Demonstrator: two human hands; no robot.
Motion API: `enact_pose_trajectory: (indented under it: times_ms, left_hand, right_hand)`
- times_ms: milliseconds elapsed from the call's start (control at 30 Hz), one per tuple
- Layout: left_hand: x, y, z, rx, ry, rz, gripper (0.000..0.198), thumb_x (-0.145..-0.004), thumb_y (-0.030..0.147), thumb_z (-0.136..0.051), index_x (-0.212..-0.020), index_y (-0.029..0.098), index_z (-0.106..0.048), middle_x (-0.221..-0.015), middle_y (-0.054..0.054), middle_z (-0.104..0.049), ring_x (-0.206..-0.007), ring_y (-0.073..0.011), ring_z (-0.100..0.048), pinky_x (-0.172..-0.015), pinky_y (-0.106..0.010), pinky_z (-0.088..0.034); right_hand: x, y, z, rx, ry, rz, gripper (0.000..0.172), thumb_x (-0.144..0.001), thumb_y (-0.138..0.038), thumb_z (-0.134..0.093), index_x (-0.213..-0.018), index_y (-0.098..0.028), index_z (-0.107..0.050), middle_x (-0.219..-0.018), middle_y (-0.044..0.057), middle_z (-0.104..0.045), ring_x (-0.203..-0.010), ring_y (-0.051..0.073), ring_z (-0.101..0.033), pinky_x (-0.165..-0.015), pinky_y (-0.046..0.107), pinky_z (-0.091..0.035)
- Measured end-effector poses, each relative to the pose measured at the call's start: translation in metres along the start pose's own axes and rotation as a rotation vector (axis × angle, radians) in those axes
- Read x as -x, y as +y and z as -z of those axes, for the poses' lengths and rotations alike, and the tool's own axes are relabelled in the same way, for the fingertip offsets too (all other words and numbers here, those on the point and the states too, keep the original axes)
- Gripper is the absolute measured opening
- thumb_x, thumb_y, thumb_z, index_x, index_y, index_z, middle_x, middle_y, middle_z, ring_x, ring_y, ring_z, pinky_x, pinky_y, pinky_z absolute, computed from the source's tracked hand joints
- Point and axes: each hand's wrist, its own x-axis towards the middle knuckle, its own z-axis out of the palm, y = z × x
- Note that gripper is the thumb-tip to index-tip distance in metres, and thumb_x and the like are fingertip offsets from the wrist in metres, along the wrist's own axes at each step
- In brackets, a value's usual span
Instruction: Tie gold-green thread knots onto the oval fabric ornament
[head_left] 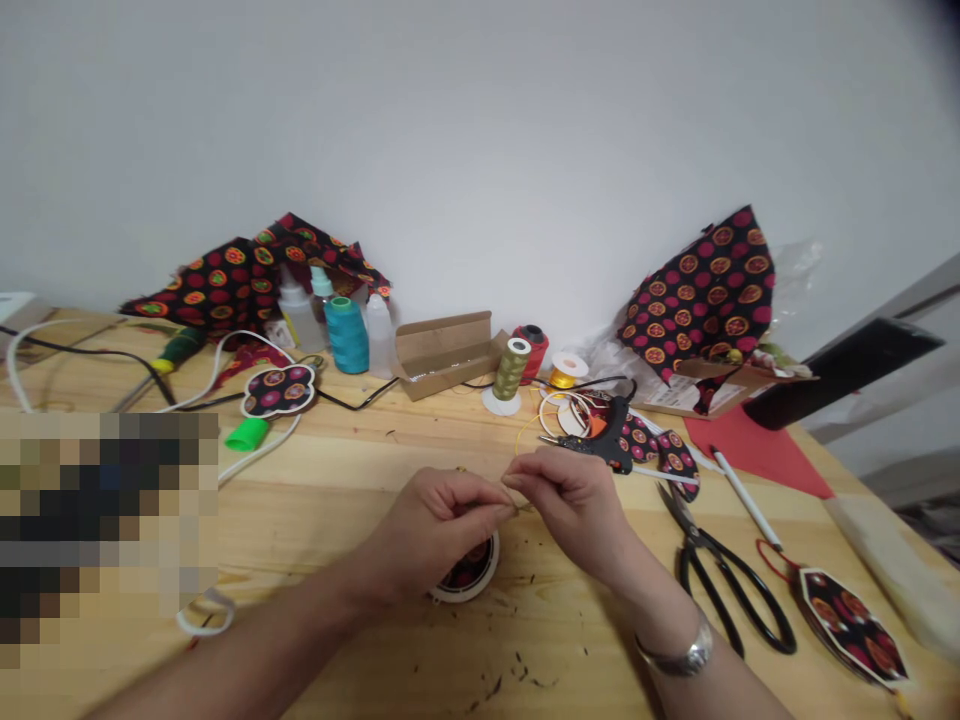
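My left hand and my right hand meet over the middle of the table, fingertips almost touching. Both are closed in a pinch on a thin yellowish thread, of which only a short bit shows between the fingers. Below my left hand lies a round piece with a white rim and dark patterned fabric, partly covered by the hand. Just beyond my right hand rests a black glue gun. An olive thread spool stands upright farther back.
Black-handled scissors and an octagonal fabric-covered piece lie at right. Behind are a teal thread cone, a small open cardboard box and patterned fabric. A flower-shaped piece and white cable lie left.
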Motion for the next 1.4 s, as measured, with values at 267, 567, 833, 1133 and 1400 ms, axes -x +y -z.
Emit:
enact_pose_trajectory:
  times_ms: [267,567,833,1133,1400]
  left_hand:
    - [-0.004,0.001,0.005,0.19,0.188,0.086,0.01,-0.069,0.027,-0.065,-0.067,0.021,-0.073,-0.062,0.002,-0.067,-0.057,-0.0112,-0.055,-0.053,-0.018,-0.042]
    - [-0.006,0.003,0.002,0.185,0.312,0.144,0.014,-0.068,0.03,-0.066,-0.069,0.018,-0.073,-0.066,-0.001,-0.069,-0.059,-0.0146,-0.059,-0.05,-0.02,-0.044]
    - [-0.006,0.003,0.001,0.128,0.346,0.128,0.014,-0.068,0.03,-0.066,-0.069,0.018,-0.073,-0.067,-0.001,-0.071,-0.062,-0.016,-0.062,-0.052,-0.021,-0.046]
    - [-0.004,0.004,0.0,0.031,0.367,0.057,0.011,-0.068,0.026,-0.065,-0.067,0.019,-0.074,-0.068,0.0,-0.072,-0.066,-0.0171,-0.064,-0.061,-0.022,-0.049]
    - [-0.007,-0.003,0.003,0.034,0.465,0.078,0.012,-0.069,0.03,-0.065,-0.069,0.02,-0.073,-0.068,0.0,-0.071,-0.066,-0.0172,-0.062,-0.061,-0.023,-0.048]
  right_hand:
    - [0.002,0.002,-0.004,0.007,-0.01,-0.065,0.017,-0.082,-0.02,-0.054,-0.07,-0.017,-0.065,-0.06,0.0,-0.062,-0.055,0.01,-0.052,-0.053,0.02,-0.038]
    - [0.006,-0.007,-0.008,0.053,-0.039,-0.032,0.017,-0.082,-0.018,-0.051,-0.07,-0.017,-0.063,-0.055,-0.001,-0.056,-0.05,0.009,-0.045,-0.051,0.02,-0.035]
    - [0.008,-0.012,-0.009,0.034,-0.094,-0.041,0.02,-0.083,-0.016,-0.049,-0.067,-0.017,-0.06,-0.055,-0.003,-0.052,-0.05,0.008,-0.044,-0.051,0.02,-0.034]
    - [0.008,-0.018,-0.007,-0.014,-0.128,-0.021,0.023,-0.083,-0.016,-0.048,-0.063,-0.017,-0.059,-0.052,-0.003,-0.05,-0.049,0.008,-0.042,-0.05,0.02,-0.033]
    - [0.01,-0.015,-0.018,0.044,-0.09,-0.011,0.02,-0.083,-0.017,-0.049,-0.07,-0.018,-0.064,-0.06,0.0,-0.061,-0.054,0.01,-0.05,-0.054,0.022,-0.037]
